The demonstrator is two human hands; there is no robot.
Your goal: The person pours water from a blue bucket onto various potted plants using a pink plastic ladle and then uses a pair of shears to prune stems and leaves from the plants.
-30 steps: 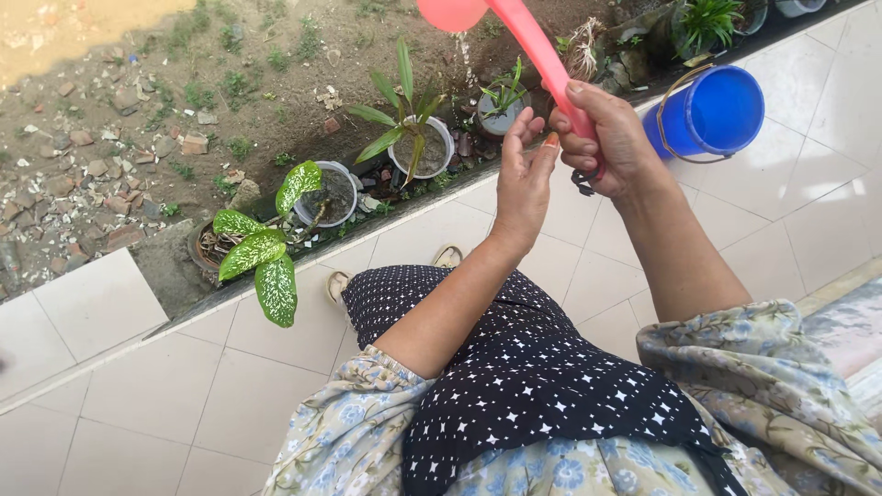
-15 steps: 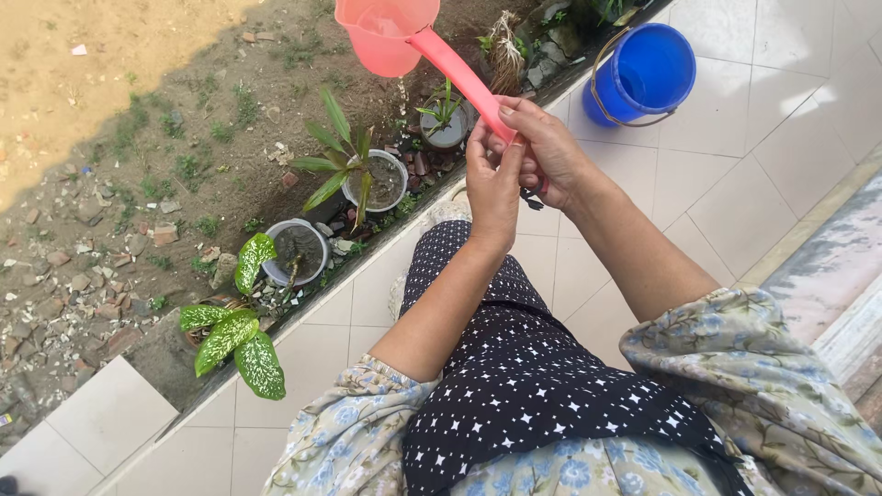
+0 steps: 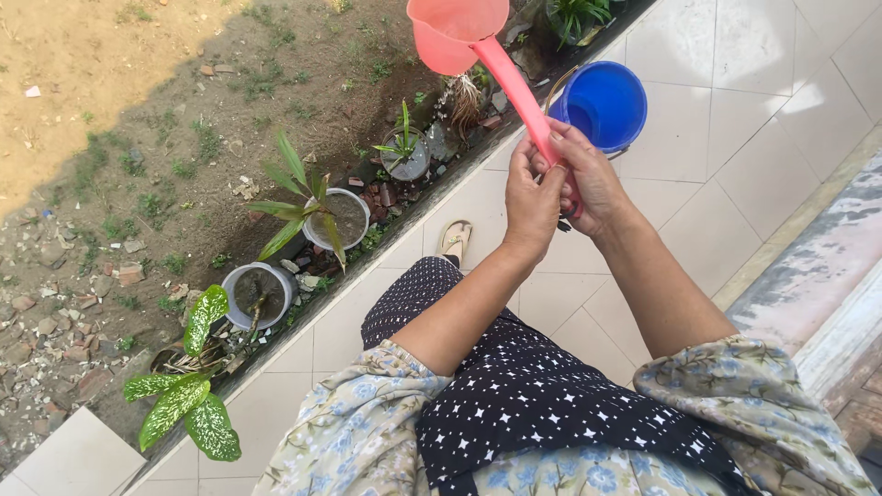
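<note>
Pink long-handled dipper (image 3: 478, 55) held high at twelve o'clock, out over the planted strip below the tiled edge. Long axis slanting from five o'clock at the grip to eleven o'clock at the cup, cup mouth roughly toward the camera. Right hand (image 3: 588, 179) wrapped tight round the handle's lower end; left hand (image 3: 533, 197) closed against the handle just beside it. Best gripped firmly, with a slow tilt so the pour lands in a pot. Blue bucket (image 3: 617, 99) at one o'clock; small potted plant (image 3: 404, 152) at ten o'clock.
</note>
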